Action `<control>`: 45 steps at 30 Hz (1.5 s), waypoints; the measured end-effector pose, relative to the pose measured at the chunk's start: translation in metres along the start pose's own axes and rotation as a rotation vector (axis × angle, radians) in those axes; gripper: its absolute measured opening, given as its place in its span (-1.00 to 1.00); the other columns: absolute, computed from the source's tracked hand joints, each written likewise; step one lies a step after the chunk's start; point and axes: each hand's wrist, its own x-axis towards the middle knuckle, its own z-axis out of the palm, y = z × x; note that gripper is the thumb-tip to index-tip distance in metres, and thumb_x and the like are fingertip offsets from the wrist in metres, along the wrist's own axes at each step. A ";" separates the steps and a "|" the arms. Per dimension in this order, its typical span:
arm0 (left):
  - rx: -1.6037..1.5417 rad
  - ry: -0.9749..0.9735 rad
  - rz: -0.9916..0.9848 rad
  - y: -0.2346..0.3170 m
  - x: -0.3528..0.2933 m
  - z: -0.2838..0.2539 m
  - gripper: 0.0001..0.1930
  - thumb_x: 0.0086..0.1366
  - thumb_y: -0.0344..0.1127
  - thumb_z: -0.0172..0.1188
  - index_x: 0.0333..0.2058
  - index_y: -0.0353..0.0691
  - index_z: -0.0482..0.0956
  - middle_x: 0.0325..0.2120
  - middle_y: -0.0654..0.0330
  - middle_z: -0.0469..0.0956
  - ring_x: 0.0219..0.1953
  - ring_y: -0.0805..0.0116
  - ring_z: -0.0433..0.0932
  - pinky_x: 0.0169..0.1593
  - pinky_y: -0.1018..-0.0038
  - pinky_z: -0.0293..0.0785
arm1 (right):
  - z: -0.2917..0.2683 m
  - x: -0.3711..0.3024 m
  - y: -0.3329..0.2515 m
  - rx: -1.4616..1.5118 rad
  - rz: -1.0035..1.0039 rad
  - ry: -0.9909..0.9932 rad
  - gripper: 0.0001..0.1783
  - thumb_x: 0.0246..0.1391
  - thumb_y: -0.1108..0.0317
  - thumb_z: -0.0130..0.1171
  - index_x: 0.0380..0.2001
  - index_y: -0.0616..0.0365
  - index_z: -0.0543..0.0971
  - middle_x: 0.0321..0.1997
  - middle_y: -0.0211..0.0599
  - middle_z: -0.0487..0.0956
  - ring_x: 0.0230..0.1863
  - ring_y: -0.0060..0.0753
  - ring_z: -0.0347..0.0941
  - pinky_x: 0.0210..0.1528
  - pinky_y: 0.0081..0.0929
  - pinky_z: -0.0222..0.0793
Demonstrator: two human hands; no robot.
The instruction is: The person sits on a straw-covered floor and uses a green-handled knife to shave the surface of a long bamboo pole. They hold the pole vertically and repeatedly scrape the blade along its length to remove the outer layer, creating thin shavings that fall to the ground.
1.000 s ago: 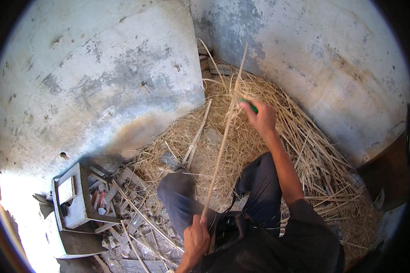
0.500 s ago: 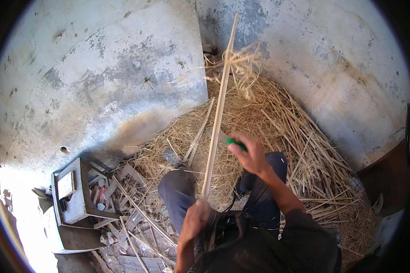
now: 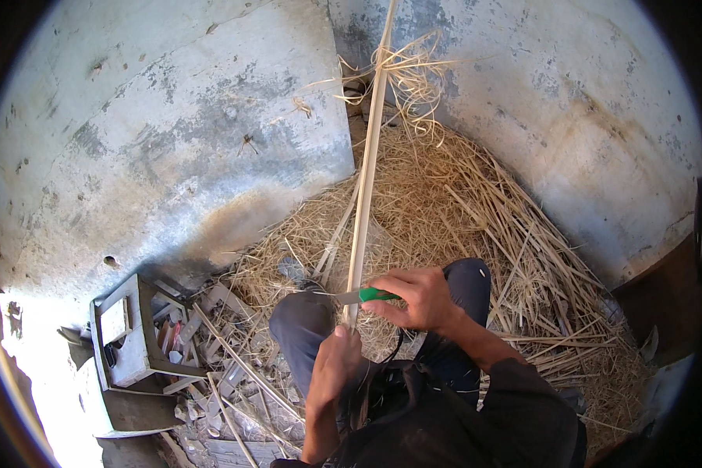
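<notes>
One view only, head cam. Left hand (image 3: 337,360) is clenched on the lower end of a long pale cane strip (image 3: 366,179), standing upright betw. the knees. Right hand (image 3: 417,298) grips a green-handled knife (image 3: 364,296), blade at the strip near its bottom. Curled shavings (image 3: 402,78) hang near the top; straw pile (image 3: 476,218) lies behind. Scraping looks partly done, I judge.

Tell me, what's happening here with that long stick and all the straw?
A person sits by a pile of straw-like shavings in a corner of weathered walls. The left hand grips the lower end of a long pale cane strip that points up and away. The right hand holds a green-handled knife with its blade against the strip, just above the left hand. A small grey stool stands to the left.
</notes>
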 end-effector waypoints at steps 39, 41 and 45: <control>0.579 0.326 0.257 0.010 -0.020 0.022 -0.60 0.73 -0.14 -0.14 -0.28 -0.32 0.38 -0.63 0.09 0.34 -0.56 0.33 0.28 -0.43 0.24 0.26 | -0.004 -0.005 0.005 0.024 -0.034 -0.033 -0.63 0.17 0.07 0.55 -0.19 0.16 0.80 -0.32 -0.23 0.79 -0.40 -0.27 0.76 -0.38 -0.38 0.63; 0.601 0.324 0.244 0.010 -0.022 0.023 -0.62 0.72 -0.17 -0.14 -0.28 -0.31 0.38 -0.63 0.05 0.35 -0.57 0.28 0.27 -0.43 0.21 0.27 | -0.003 0.000 0.014 0.049 0.010 0.054 -0.64 0.17 0.06 0.54 -0.20 0.14 0.80 -0.33 -0.25 0.78 -0.43 -0.24 0.74 -0.39 -0.37 0.61; 0.629 0.313 0.287 0.008 -0.023 0.022 -0.78 0.64 -0.32 -0.02 -0.24 -0.32 0.36 -0.58 -0.29 0.46 -0.46 -0.44 0.52 -0.41 -0.05 0.34 | -0.008 0.006 0.021 0.040 0.044 0.094 -0.64 0.17 0.05 0.54 -0.21 0.13 0.80 -0.35 -0.26 0.78 -0.47 -0.22 0.71 -0.41 -0.34 0.59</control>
